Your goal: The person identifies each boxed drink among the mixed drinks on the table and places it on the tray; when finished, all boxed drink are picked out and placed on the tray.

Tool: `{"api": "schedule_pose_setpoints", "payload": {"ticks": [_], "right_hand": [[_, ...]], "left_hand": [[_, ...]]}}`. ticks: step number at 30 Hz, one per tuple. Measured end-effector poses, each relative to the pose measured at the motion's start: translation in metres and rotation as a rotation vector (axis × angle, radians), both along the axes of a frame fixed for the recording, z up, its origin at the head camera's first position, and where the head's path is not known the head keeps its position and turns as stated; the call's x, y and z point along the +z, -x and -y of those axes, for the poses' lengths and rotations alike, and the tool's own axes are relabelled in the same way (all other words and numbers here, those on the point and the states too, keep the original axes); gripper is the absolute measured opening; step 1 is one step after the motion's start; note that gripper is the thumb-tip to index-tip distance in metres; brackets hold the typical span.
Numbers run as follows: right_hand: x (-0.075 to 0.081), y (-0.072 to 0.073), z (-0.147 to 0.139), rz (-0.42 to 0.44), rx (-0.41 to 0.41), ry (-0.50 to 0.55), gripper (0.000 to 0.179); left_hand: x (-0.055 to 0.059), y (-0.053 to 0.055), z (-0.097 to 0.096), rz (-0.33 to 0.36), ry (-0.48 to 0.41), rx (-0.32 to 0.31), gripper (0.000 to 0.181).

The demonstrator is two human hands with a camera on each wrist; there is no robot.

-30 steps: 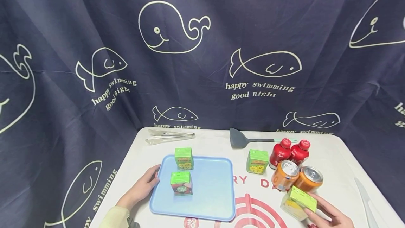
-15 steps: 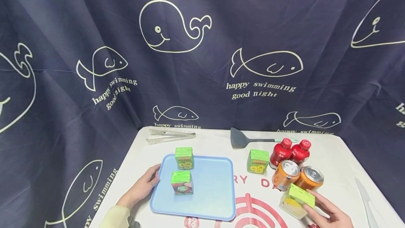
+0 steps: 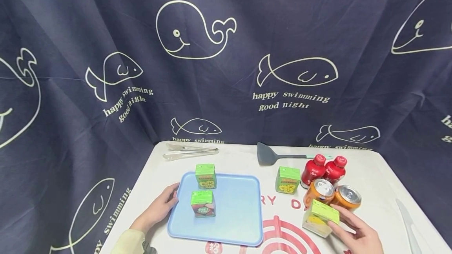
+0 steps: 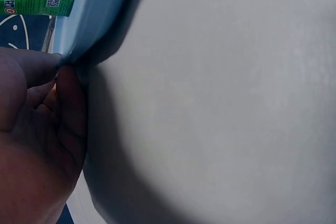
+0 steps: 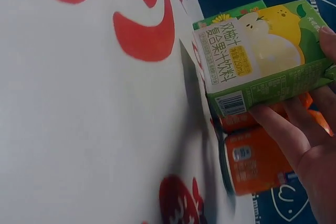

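My right hand [image 3: 358, 232] grips a green and yellow juice carton [image 3: 319, 219] between thumb and fingers, in front of two orange cans. In the right wrist view the carton [image 5: 262, 56] hangs tilted just off the table, with pears or pomelos printed on its side. On the left, my left hand [image 3: 159, 209] pinches the left rim of a light blue tray [image 3: 236, 213], thumb above and fingers below as the left wrist view shows. Two small green drink cartons stand upright on the tray: one with flowers [image 3: 205, 176] behind, one dark red and green [image 3: 203, 204] in front.
Another flower-printed carton [image 3: 287, 180] stands right of the tray. Beside it are red bottles [image 3: 313, 171] and orange cans [image 3: 319, 193]. A spatula [image 3: 267, 155] and metal tongs [image 3: 190, 152] lie at the back; a knife [image 3: 406, 222] lies at the right edge.
My right hand has carried the juice carton leftward, so that it now stands more in front of the left orange can. The left hand and tray have stayed put.
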State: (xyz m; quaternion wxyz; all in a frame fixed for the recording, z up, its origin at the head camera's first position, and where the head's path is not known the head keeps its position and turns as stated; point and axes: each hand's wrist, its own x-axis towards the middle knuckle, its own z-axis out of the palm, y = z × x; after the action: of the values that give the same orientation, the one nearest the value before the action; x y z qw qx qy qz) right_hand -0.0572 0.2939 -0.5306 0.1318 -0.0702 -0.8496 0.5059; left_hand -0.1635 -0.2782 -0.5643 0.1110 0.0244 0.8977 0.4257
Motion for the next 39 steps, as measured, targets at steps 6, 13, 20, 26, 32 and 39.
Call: {"api": "schedule_pose_setpoints", "payload": {"ticks": [6, 13, 20, 26, 32, 39], "right_hand": [[0.003, 0.005, 0.009, -0.053, 0.049, 0.005, 0.047], [0.003, 0.013, 0.021, -0.067, 0.088, -0.012, 0.044], [0.002, 0.024, 0.036, -0.152, 0.176, 0.004, 0.045], [0.002, 0.034, 0.049, -0.178, 0.196, 0.003, 0.046], [0.003, 0.045, 0.062, -0.191, 0.206, 0.008, 0.045], [0.004, 0.062, 0.074, -0.230, 0.292, 0.117, 0.046]], "left_hand": [[0.001, 0.000, -0.001, -0.011, -0.004, 0.001, 0.056], [-0.001, 0.000, 0.000, -0.002, 0.007, 0.009, 0.056], [-0.003, 0.001, 0.001, -0.009, 0.003, 0.001, 0.056], [-0.002, 0.001, 0.001, -0.013, -0.004, -0.004, 0.056], [-0.001, 0.002, 0.001, -0.022, 0.008, 0.001, 0.055], [-0.004, 0.002, 0.002, -0.024, 0.004, 0.000, 0.056]]}}
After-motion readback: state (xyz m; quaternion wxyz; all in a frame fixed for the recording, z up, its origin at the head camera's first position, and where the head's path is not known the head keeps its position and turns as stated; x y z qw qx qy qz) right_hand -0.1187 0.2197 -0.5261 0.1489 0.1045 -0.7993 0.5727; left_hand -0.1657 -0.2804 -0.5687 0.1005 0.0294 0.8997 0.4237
